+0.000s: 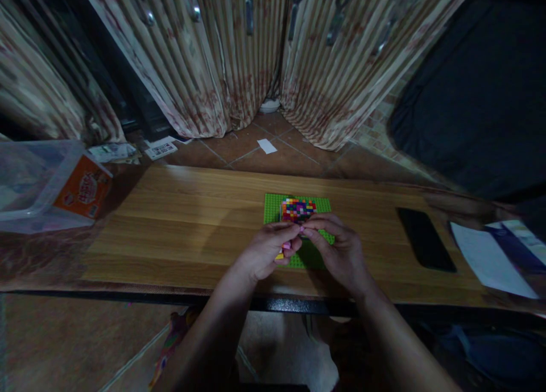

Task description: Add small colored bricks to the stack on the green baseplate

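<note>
- Both hands meet over the near half of the green baseplate, on the worktop.
- Left hand: fingers pinched narrow on small pink and yellow bricks.
- Right hand: fingertips closed against the same bricks; which hand bears them, I cannot tell.
- The coloured brick patch lies just beyond the fingertips, equally near both hands.
- A phone lies well to the right.
</note>
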### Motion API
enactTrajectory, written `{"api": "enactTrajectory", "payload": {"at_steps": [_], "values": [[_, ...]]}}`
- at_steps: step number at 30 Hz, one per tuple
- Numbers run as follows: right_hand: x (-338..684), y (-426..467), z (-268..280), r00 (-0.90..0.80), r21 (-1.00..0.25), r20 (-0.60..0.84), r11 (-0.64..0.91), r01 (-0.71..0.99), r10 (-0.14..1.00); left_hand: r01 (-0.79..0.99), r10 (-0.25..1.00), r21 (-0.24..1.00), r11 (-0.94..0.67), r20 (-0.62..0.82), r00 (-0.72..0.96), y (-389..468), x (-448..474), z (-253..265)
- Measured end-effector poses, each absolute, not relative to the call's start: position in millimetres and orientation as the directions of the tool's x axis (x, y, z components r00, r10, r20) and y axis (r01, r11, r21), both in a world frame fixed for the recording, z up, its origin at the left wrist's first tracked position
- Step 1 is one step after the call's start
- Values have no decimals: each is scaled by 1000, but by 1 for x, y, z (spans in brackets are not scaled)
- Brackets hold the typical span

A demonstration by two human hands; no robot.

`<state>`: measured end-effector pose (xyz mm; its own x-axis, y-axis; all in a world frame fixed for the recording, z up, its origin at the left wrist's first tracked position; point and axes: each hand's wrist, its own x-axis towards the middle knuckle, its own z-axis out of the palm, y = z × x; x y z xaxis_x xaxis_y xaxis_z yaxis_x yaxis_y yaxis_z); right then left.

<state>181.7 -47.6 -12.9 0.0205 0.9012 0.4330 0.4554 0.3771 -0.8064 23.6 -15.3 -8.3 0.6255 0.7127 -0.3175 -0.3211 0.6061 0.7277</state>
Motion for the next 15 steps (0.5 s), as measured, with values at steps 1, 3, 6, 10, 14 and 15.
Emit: {"api": "enactTrajectory", "payload": {"at_steps": [1,3,6,10,14,15], "values": [[182,-48,-12,18,-801,435,377,465,900,-324,714,727,606,-316,625,-15,24,-8],[186,-48,-10,20,-791,438,375,483,899,-330,714,720,610,-319,624,-15,23,-8],[197,-47,-8,53,-782,429,341,521,902,-337,716,706,622,-339,611,-13,19,-8],[215,-45,-10,87,-752,398,271,601,913,-407,755,683,606,-335,564,-8,8,-3],[223,-45,-17,58,-722,358,237,650,932,-484,814,674,558,-332,476,-4,2,0],[223,-45,-18,43,-718,350,239,654,936,-494,819,669,556,-338,464,-4,1,-1]]}}
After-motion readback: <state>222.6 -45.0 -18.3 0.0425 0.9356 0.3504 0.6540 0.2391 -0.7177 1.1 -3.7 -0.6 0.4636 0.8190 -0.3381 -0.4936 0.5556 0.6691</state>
